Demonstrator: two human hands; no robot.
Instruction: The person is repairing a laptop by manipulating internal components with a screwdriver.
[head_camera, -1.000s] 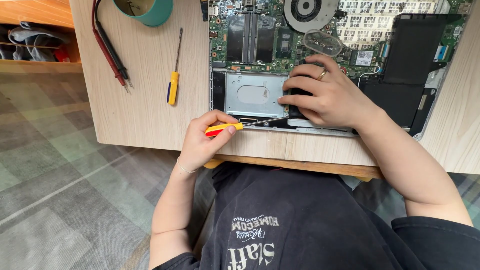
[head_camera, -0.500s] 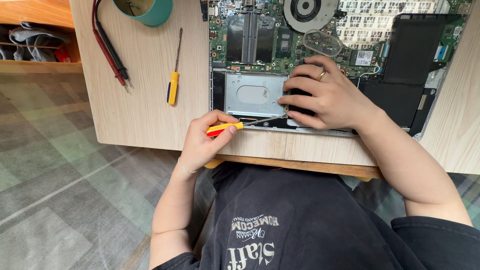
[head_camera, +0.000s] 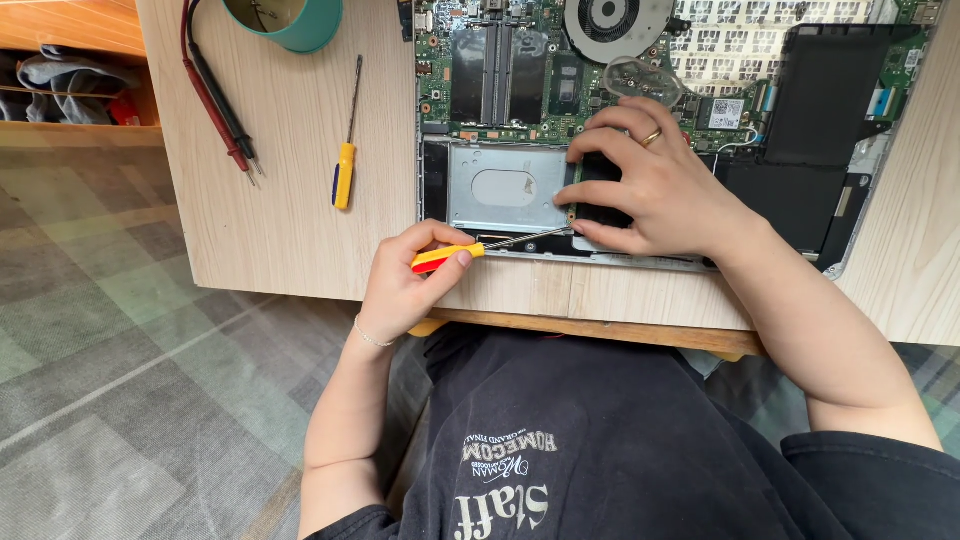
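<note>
While the opened laptop (head_camera: 700, 120) is lying bottom-up on the light wooden table (head_camera: 290, 220), the left hand (head_camera: 405, 285) is gripping a small red-and-yellow screwdriver (head_camera: 470, 251), fingers and thumb closing tight around its handle near the table's front edge. The thin shaft is running almost level to the right, its tip meeting the lower right corner of the silver drive bay (head_camera: 505, 190), just beside the fingers of the right hand (head_camera: 650, 185). That hand is lying flat over a dark component at the right side of the bay, fingers spreading and pressing down on it, thumb lying along the laptop's near edge; it is clamping nothing, and a ring is showing on one finger. Beyond the hands, the green circuit board is lying exposed with a round fan (head_camera: 612, 22) at the top and a black battery (head_camera: 835, 90) to the right. To the left of the laptop, well apart from it, a second screwdriver with a yellow handle (head_camera: 346, 160) is lying on the table, near red and black test probes (head_camera: 215, 95) and a teal cup (head_camera: 285, 18) at the far edge.
</note>
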